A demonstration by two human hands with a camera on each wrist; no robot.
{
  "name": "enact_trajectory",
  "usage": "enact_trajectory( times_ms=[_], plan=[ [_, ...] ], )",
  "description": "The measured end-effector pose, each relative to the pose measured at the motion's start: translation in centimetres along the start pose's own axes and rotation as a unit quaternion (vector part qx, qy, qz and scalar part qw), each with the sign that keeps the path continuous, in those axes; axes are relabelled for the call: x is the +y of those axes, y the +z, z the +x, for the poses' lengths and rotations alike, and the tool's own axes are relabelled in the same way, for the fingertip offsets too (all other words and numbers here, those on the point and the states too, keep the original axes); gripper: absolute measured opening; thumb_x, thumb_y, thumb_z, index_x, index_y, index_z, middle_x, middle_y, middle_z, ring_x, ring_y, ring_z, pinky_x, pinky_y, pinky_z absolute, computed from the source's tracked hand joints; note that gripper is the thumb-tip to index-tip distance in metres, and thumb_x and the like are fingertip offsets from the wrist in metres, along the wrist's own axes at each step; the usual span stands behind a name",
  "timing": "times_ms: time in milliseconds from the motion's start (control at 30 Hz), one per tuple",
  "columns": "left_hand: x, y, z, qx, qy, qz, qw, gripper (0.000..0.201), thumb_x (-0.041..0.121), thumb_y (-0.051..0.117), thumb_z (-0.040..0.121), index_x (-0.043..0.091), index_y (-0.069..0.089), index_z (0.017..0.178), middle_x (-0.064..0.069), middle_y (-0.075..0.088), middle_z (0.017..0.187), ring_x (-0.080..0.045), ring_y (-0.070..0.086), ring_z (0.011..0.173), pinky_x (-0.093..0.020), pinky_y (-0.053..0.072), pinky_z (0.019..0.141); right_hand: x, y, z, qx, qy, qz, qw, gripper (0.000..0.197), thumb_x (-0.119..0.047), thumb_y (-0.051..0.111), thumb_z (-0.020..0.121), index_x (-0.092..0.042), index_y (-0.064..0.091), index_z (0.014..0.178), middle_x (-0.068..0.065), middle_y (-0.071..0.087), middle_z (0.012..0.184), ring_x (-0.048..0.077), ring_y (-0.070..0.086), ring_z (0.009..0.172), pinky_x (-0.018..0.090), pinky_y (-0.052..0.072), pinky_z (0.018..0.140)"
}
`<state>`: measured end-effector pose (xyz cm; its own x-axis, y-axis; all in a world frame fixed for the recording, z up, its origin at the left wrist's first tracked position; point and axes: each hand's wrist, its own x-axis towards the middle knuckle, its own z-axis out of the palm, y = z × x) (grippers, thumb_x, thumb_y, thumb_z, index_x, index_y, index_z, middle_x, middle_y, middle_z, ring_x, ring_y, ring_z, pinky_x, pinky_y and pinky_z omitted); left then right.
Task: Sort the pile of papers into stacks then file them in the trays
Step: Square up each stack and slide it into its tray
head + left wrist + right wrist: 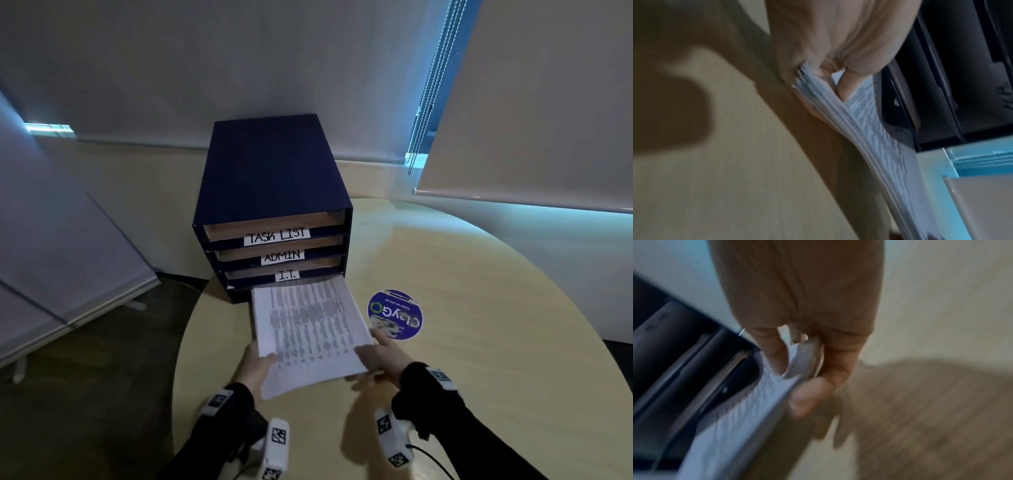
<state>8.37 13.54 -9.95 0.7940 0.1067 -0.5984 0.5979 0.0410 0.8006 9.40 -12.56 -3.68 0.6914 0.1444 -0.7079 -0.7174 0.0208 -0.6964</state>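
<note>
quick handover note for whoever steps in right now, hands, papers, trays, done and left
Left hand: grips the near left corner of the paper stack, thumb on top.
Right hand: grips the near right corner the same way.
The stack is held just above the round table, its far edge at the lowest slot of the blue tray unit, below the I.T. label.
Trays labelled TASK LIST and ADMIN sit above; their contents cannot be seen.
Done: no loose pile is in view on the table.
Left: slide this stack fully in and let go.
</note>
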Motion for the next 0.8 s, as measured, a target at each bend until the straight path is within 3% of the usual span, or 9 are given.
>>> enact_trajectory(
  times_ms=[67, 133, 200, 300, 467, 533, 633, 700, 800],
  plan=[
    [1.8, -1.3, 1.0, 0.012, 0.015, 0.011, 1.0, 0.036, 0.007, 0.053, 0.097, 0.02, 0.045, 0.13, -0.011, 0.059, 0.128, -0.03, 0.06, 0.108, -0.052, 0.046, 0.098, -0.5, 1.0, 0.0, -0.022, 0.004, 0.005, 1.0, 0.028, 0.004, 0.044, 0.092, -0.008, 0.045, 0.117, 0.022, 0.067, 0.089, 0.028, 0.065, 0.049, 0.023, 0.043, 0.035],
    [3.4, -2.0, 1.0, 0.054, 0.022, -0.026, 0.998, 0.034, 0.016, 0.053, 0.098, 0.019, 0.045, 0.132, -0.009, 0.058, 0.13, -0.029, 0.06, 0.108, -0.05, 0.048, 0.096, -1.0, 1.9, 0.8, -0.003, 0.0, 0.067, 0.998, 0.028, 0.014, 0.038, 0.092, 0.003, 0.044, 0.117, 0.024, 0.062, 0.092, 0.029, 0.064, 0.051, 0.024, 0.046, 0.036],
    [4.3, -1.3, -0.8, 0.073, 0.029, -0.127, 0.989, 0.038, 0.038, 0.054, 0.096, 0.018, 0.05, 0.129, -0.008, 0.061, 0.125, -0.029, 0.062, 0.107, -0.047, 0.054, 0.087, -1.4, 2.7, 2.2, 0.021, 0.001, 0.123, 0.992, 0.034, 0.016, 0.037, 0.091, 0.008, 0.043, 0.123, 0.023, 0.061, 0.099, 0.031, 0.065, 0.06, 0.028, 0.052, 0.042],
    [4.4, 1.1, -4.4, 0.031, 0.013, -0.249, 0.968, 0.047, 0.054, 0.049, 0.093, 0.017, 0.056, 0.121, -0.018, 0.067, 0.11, -0.032, 0.067, 0.097, -0.041, 0.057, 0.075, -2.0, 3.6, 3.4, 0.032, -0.001, 0.131, 0.991, 0.038, 0.016, 0.036, 0.091, 0.005, 0.043, 0.127, 0.023, 0.062, 0.096, 0.029, 0.065, 0.054, 0.029, 0.053, 0.044],
    [4.1, 4.6, -3.2, 0.02, -0.043, -0.312, 0.949, 0.032, 0.004, 0.051, 0.097, -0.006, 0.049, 0.127, -0.025, 0.064, 0.107, -0.032, 0.065, 0.089, -0.032, 0.061, 0.065, -2.9, 3.9, 3.1, 0.023, -0.012, 0.084, 0.996, 0.035, 0.011, 0.041, 0.093, 0.006, 0.044, 0.128, 0.021, 0.064, 0.081, 0.026, 0.063, 0.049, 0.028, 0.052, 0.043],
    [4.9, 4.6, -1.4, 0.039, -0.06, -0.342, 0.937, 0.03, 0.0, 0.05, 0.097, -0.005, 0.048, 0.126, -0.028, 0.062, 0.108, -0.033, 0.067, 0.09, -0.031, 0.06, 0.06, -3.1, 3.5, 2.1, 0.02, -0.011, 0.025, 0.999, 0.033, -0.006, 0.051, 0.096, 0.0, 0.043, 0.127, 0.016, 0.064, 0.076, 0.023, 0.063, 0.052, 0.029, 0.052, 0.046],
    [6.6, 4.3, 1.1, 0.065, -0.063, -0.34, 0.936, 0.026, 0.006, 0.055, 0.095, -0.001, 0.051, 0.12, -0.024, 0.064, 0.104, -0.03, 0.07, 0.089, -0.032, 0.06, 0.068, -2.5, 2.4, 0.0, 0.051, -0.05, -0.143, 0.987, 0.038, -0.032, 0.056, 0.095, -0.019, 0.041, 0.127, 0.01, 0.063, 0.092, 0.021, 0.064, 0.067, 0.027, 0.052, 0.051],
    [7.9, 4.2, 3.2, 0.072, -0.054, -0.351, 0.932, 0.026, 0.008, 0.057, 0.095, -0.004, 0.053, 0.118, -0.021, 0.068, 0.096, -0.025, 0.071, 0.087, -0.029, 0.06, 0.073, -1.2, 1.7, -1.5, 0.077, -0.118, -0.24, 0.961, 0.032, -0.031, 0.056, 0.094, -0.016, 0.052, 0.122, 0.0, 0.061, 0.09, 0.014, 0.062, 0.069, 0.021, 0.049, 0.051],
    [10.0, 4.4, 6.1, 0.071, -0.029, -0.358, 0.931, 0.029, 0.0, 0.048, 0.097, -0.008, 0.05, 0.125, -0.014, 0.071, 0.088, -0.016, 0.07, 0.071, -0.017, 0.056, 0.061, 1.2, 0.6, -3.5, 0.09, -0.196, -0.356, 0.909, 0.017, -0.026, 0.056, 0.094, -0.021, 0.063, 0.108, -0.007, 0.062, 0.088, 0.008, 0.06, 0.074, 0.019, 0.049, 0.068]
  ],
)
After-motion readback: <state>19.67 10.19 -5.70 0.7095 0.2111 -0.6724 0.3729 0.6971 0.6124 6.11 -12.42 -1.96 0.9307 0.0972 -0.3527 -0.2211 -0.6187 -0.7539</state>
